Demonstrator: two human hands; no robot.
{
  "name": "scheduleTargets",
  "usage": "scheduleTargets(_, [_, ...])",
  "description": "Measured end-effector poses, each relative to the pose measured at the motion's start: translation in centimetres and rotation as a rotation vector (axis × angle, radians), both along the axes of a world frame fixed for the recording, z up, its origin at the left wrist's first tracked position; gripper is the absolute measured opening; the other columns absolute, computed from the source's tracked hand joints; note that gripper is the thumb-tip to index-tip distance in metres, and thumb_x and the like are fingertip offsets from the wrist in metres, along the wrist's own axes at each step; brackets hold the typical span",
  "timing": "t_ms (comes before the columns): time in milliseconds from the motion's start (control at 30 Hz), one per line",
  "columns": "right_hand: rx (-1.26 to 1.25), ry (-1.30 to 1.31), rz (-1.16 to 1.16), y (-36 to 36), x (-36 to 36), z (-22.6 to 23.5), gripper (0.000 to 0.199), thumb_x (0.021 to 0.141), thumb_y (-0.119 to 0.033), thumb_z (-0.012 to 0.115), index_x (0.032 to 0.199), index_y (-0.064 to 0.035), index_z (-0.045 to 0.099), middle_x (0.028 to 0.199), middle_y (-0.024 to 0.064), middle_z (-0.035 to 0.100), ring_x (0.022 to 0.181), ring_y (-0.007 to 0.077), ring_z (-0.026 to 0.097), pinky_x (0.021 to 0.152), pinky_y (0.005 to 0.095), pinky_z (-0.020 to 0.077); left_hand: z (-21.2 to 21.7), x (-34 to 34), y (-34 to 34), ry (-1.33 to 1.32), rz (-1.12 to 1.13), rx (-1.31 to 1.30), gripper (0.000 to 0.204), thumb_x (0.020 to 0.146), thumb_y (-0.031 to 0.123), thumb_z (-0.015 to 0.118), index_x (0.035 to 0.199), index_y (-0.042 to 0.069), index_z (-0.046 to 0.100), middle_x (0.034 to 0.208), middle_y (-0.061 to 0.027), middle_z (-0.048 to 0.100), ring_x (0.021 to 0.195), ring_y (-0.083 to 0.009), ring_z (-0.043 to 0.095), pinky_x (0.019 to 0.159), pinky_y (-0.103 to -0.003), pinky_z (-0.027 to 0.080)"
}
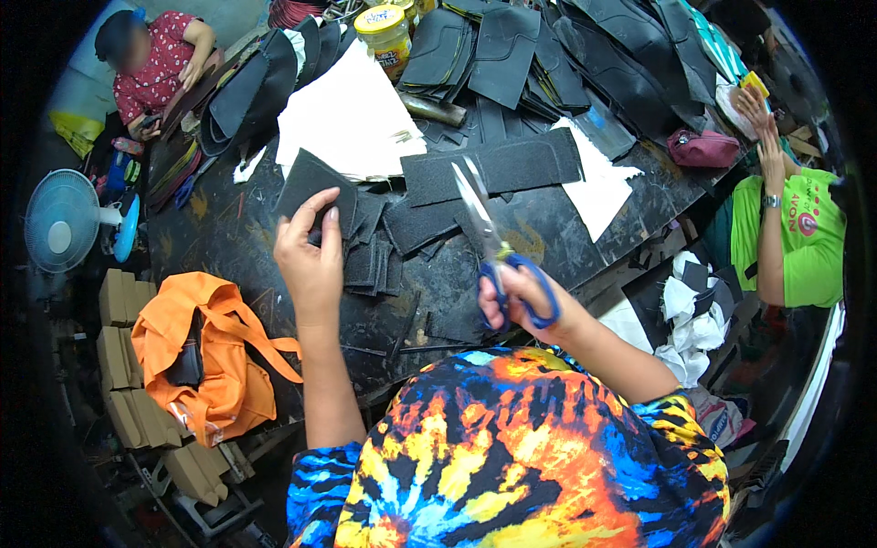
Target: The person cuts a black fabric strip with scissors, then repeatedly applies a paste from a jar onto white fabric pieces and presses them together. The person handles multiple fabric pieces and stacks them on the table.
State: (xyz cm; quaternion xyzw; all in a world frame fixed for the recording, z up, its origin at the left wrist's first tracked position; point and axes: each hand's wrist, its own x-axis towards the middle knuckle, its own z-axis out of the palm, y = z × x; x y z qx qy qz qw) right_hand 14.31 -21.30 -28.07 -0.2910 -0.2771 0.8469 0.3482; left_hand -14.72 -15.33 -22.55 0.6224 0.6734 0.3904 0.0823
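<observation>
Between the fingers of my left hand point(311, 251) is a black sheet piece point(312, 190), held up over the table with its corner pointing away from me. My right hand point(525, 297) grips a pair of scissors point(484, 219) by the blue handles; the blades point up and away and look slightly parted. Beyond the blades lies a long dark strip of material point(534, 163) on the table. Several small black cut pieces point(370, 256) lie in a loose pile between my hands. White sheets point(352, 114) are stacked just past my left hand.
Stacks of black cut panels point(502, 55) and a yellow-lidded jar point(384, 36) fill the table's far side. An orange bag point(215, 365) sits at the left edge by brown boxes point(128, 365) and a fan point(62, 222). Co-workers are at far left point(160, 64) and right point(790, 228).
</observation>
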Motion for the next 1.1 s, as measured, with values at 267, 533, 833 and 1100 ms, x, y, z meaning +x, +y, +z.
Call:
scheduleTargets(267, [-0.371,0.068,-0.001,-1.6,3.1,-1.1,0.055,0.106,-0.06,0.052,0.1,-0.0072,0.064,0.092,0.0083,0.064,0.085,0.0184,0.061,0.08,0.0306,0.0502,-0.6,1.6,1.5,0.242,-0.03,0.318,0.055,0.087,0.01,0.08,0.139,0.014,0.067,0.153,-0.0227,0.05,0.142,-0.0412,0.047,0.118,-0.05,0.037])
scheduleTargets(533, [-0.04,-0.336,-0.04,-0.8,3.5,0.1,0.033,0.103,-0.037,0.07,0.094,-0.0051,0.064,0.078,0.0031,0.064,0.066,0.0119,0.061,0.06,0.0263,0.0488,-0.3,7.1,10.1,0.118,-0.717,-0.189,0.076,0.09,0.014,0.078,0.158,0.007,0.045,0.133,-0.0274,0.068,0.124,-0.041,0.066,0.109,-0.045,0.049])
scheduleTargets(833, [0.171,-0.314,0.057,-1.8,7.4,0.8,0.031,0.106,-0.033,0.067,0.11,-0.0029,0.06,0.096,0.0049,0.065,0.09,0.0123,0.065,0.085,0.0288,0.0559,0.0,6.4,11.2,-0.565,-1.108,-0.683,0.039,0.084,0.001,0.085,0.122,0.001,0.077,0.12,-0.0015,0.076,0.103,-0.0094,0.068,0.098,-0.026,0.053])
scheduleTargets(1100, [0.313,-0.421,0.094,-0.2,4.3,0.7,0.037,0.102,-0.042,0.071,0.102,-0.006,0.061,0.088,0.0013,0.062,0.084,0.0104,0.059,0.078,0.028,0.0496,1.3,5.2,8.9,-0.465,-1.082,-0.741,0.034,0.084,0.001,0.085,0.118,0.001,0.08,0.113,-0.0052,0.08,0.105,-0.0108,0.069,0.1,-0.027,0.053])
